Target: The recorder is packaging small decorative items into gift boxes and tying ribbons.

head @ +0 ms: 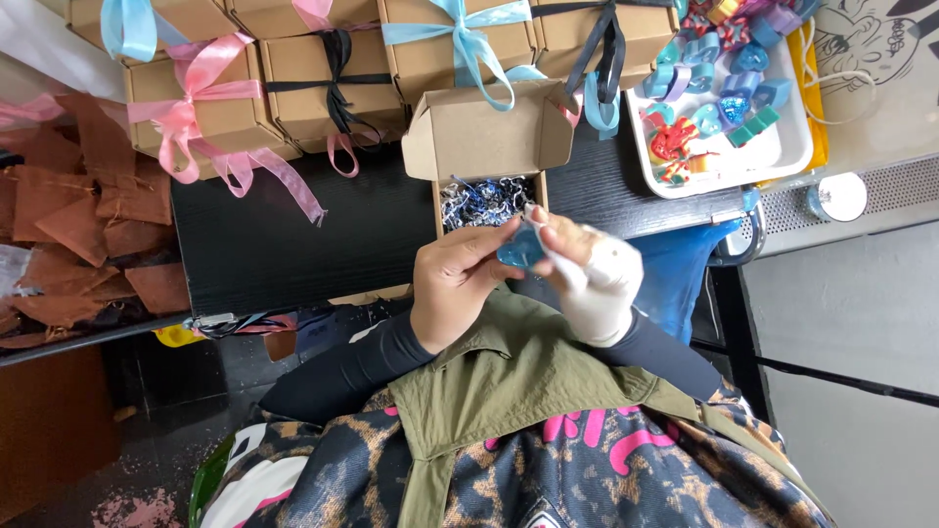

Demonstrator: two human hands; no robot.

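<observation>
I held a small blue trinket [519,246] between both hands, close to my chest and just at 6 o'clock from the open cardboard box [486,137]. My left hand [458,286] was closed loosely around the trinket's near side, thumb and forefinger pinching it. My right hand [595,274], bandaged in white, had its fingers curled against the far side with what looked like a white cloth or wipe pressed to the trinket; how firmly it gripped I could not tell.

The box stood on the black table [293,235], its flaps up and shredded paper [484,200] showing inside. At 12 o'clock sat a row of closed boxes tied with ribbon [186,108]. At 2 o'clock lay a white tray [782,152] of coloured trinkets.

Risk, as judged: the trinket looked glossy and the bandage reduced feel, so it could slip and fall to my lap or the floor. Rubbing too hard could also twist it out of the left pinch
</observation>
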